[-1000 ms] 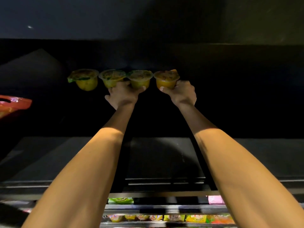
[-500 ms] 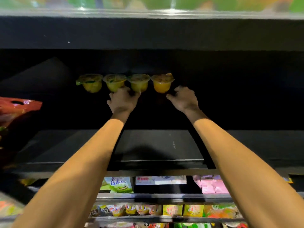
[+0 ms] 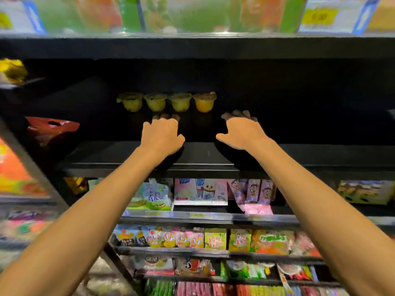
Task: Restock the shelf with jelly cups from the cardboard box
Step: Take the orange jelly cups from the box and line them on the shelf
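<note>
Several jelly cups stand in a row at the back of the dark shelf [image 3: 205, 154]: three yellow-green ones, the leftmost [image 3: 130, 101], and an orange one [image 3: 204, 101] at the right end. My left hand [image 3: 162, 133] hovers in front of the row, fingers relaxed, holding nothing. My right hand [image 3: 241, 131] is to the right of the orange cup, fingers spread, also empty. Neither hand touches a cup. The cardboard box is out of view.
A red packet [image 3: 51, 127] lies at the shelf's left end. The shelf above carries blurred colourful packs and a yellow price tag [image 3: 320, 17]. Shelves below hold snack bags [image 3: 154, 197] and candy packets [image 3: 192, 239]. A dark upright post [image 3: 42, 176] runs at the left.
Both hands let go of the cups and drew back toward me. The camera pulled away from the shelf, so the shelves above and below came into view.
</note>
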